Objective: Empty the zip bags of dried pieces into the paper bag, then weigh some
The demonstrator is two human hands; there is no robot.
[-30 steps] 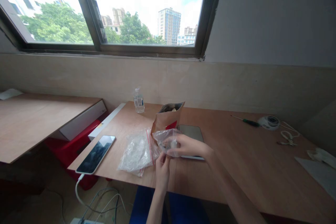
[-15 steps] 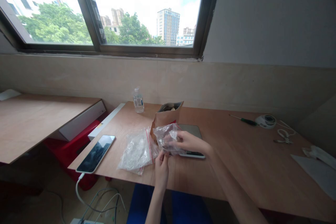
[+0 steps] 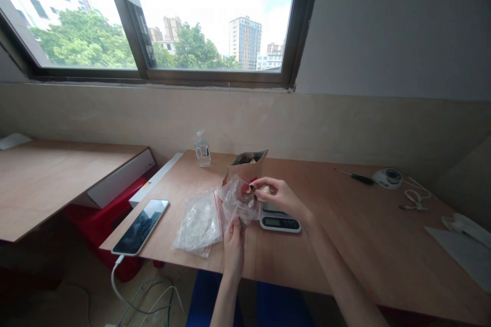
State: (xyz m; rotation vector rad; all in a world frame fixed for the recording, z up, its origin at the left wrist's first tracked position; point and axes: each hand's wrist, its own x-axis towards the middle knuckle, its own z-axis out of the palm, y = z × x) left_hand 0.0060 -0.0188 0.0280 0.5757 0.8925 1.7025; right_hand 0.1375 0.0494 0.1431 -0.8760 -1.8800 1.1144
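My left hand (image 3: 233, 242) pinches the lower edge of a clear plastic zip bag (image 3: 232, 199), holding it up above the table's near side. At the bag's upper right, my right hand (image 3: 282, 196) has its fingers bent together around small pale pieces (image 3: 251, 203), too small to name. Behind the bag stands a brown paper pouch (image 3: 245, 167), its top open and something pale inside. A digital scale (image 3: 289, 227) with a dark display lies under my right hand, partly covered by it. Left of my left hand lie more clear zip bags (image 3: 195, 222).
A phone (image 3: 141, 227) on a charging cable lies at the table's left edge. A clear bottle (image 3: 202, 150) stands at the back. To the right are a screwdriver (image 3: 360, 178), a white camera (image 3: 389, 178) with its cable, and white sheets (image 3: 458, 250).
My right hand has shifted slightly up to the bag's upper edge, and pale pieces now show at its fingers. The bag has opened out leftward, uncovering the scale's display.
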